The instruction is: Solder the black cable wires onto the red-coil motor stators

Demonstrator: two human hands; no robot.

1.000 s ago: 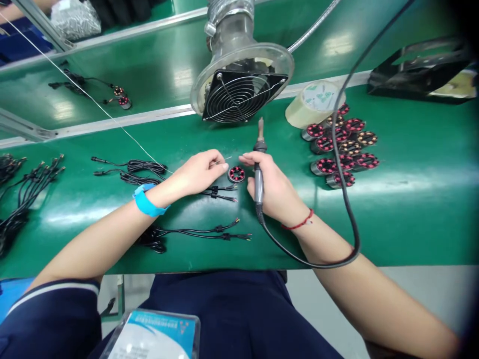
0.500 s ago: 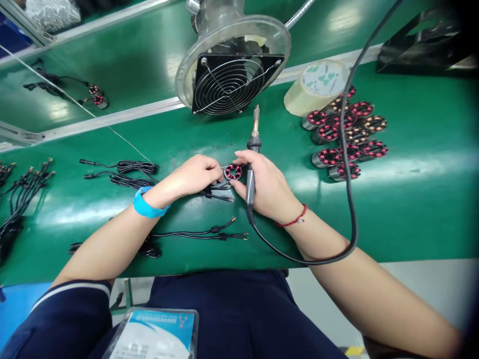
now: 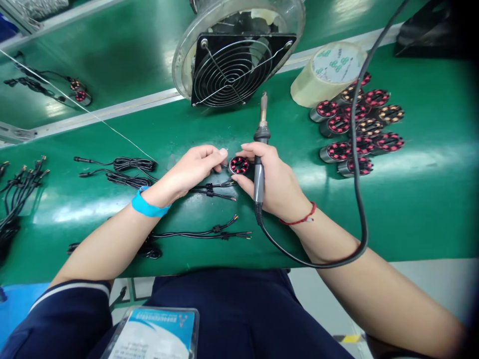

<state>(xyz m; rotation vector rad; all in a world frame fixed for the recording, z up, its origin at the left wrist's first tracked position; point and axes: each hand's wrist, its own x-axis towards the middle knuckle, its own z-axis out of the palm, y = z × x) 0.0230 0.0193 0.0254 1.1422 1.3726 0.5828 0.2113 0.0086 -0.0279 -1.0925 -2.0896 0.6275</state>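
Core [image 3: 239,165], red-wound, at green bench [image 3: 209,259] between both sets of fingers; no longer loose, now bracketed by thumb and forefinger of right hand [image 3: 277,177], hence apparently steadied. Soldering iron [image 3: 259,182] gripped in same palm. Left hand [image 3: 198,168] beside core, fingers drawn together; pinched item, if any, unclear.

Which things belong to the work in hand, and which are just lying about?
Seemingly in the work:
soldering iron, in the right hand
wound ring, at that hand
cable ends, nearby

Seemingly just lying about:
tape roll
ring cluster, right side
cable bundle, far left
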